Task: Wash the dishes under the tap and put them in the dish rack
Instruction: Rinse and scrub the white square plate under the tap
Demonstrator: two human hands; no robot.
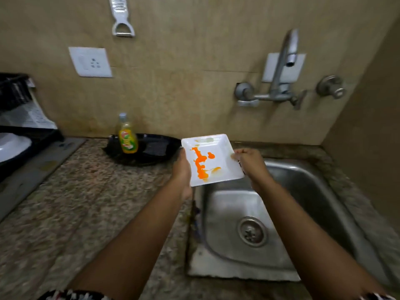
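At frame centre, above the sink's [303, 180] left rim, both hands hold a white plate [218, 148] smeared orange: left hand [183, 169] curled under its left edge, right hand [249, 163] pinching the right edge, each grip closed, keeping it level short of the dry tap [285, 61].

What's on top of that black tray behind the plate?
A yellow dish soap bottle stands on the black tray. The white plate, held in both hands, covers the tray's right end, so anything there is hidden.

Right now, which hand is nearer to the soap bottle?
Left. The left hand holds the plate's left edge, closer to the soap bottle; the right hand grips the far edge, over the sink.
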